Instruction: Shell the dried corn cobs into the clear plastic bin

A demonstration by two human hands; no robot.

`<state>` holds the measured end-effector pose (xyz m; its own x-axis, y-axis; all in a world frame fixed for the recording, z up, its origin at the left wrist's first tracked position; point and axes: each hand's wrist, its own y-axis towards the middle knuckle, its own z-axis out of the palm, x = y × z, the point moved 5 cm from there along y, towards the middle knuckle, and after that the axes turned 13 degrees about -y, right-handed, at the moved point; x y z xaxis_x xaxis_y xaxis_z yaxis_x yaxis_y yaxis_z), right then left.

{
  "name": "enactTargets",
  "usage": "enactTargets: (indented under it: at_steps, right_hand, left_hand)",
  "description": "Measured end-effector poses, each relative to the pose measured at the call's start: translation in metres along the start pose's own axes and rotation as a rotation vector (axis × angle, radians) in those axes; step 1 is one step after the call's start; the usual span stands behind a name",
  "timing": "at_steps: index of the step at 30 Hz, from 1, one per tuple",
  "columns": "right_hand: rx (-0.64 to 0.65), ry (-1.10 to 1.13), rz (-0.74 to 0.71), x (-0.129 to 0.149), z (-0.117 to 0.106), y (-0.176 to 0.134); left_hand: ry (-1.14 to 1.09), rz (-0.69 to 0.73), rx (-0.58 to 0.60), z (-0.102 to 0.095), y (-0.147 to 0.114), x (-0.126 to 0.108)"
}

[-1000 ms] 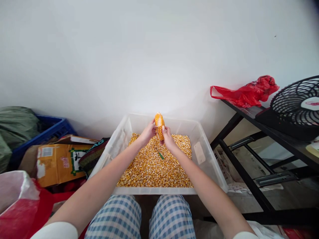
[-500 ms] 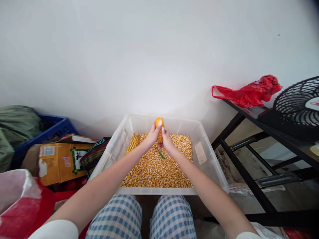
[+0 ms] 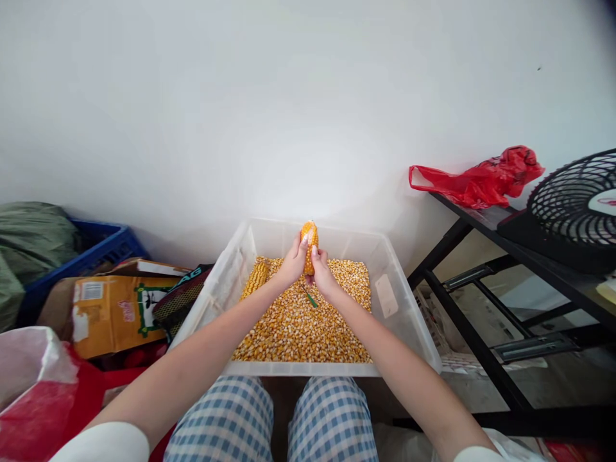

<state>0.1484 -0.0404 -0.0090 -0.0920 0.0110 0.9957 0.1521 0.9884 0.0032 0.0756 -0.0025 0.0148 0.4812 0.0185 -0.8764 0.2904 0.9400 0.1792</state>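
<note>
An ear of corn point(image 3: 310, 232) stands nearly upright between my two hands, over a translucent plastic bin point(image 3: 332, 369). My left hand point(image 3: 294, 260) grips its left side, the thumb lying on the kernels. From the right, my right hand point(image 3: 321, 269) closes around the lower part, thumb against the cob. Loose corn kernels point(image 3: 298, 333) cover the bin's floor in a thick layer. Another ear of corn point(image 3: 256, 277) lies on them at the left. Below my hands, a thin tool with a green end point(image 3: 312, 300) rests on the kernels, partly hidden.
Right of the bin stands a black table point(image 3: 529, 240) bearing a red plastic bag point(image 3: 495, 179) and a black fan point(image 3: 577, 205). On the left are a cardboard box point(image 3: 115, 321), a blue crate point(image 3: 110, 250) and a red-and-white bag point(image 3: 43, 398). A white wall point(image 3: 308, 115) rises behind.
Both hands keep hold of the ear of corn, which has tipped very slightly. My left thumb has shifted a little on the kernels. The view has moved slightly.
</note>
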Motion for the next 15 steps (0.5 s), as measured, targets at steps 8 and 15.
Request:
enactTargets:
  at_steps: [8, 15]
  right_hand:
    - [0.013, 0.031, -0.023, -0.0043, 0.0014, 0.0011]
    - [0.019, 0.033, -0.055, -0.0059, 0.0033, 0.0019]
  left_hand:
    - [0.055, 0.085, -0.037, -0.0048, 0.0017, -0.0028]
    - [0.213, 0.059, 0.039, -0.0039, 0.0015, 0.0002]
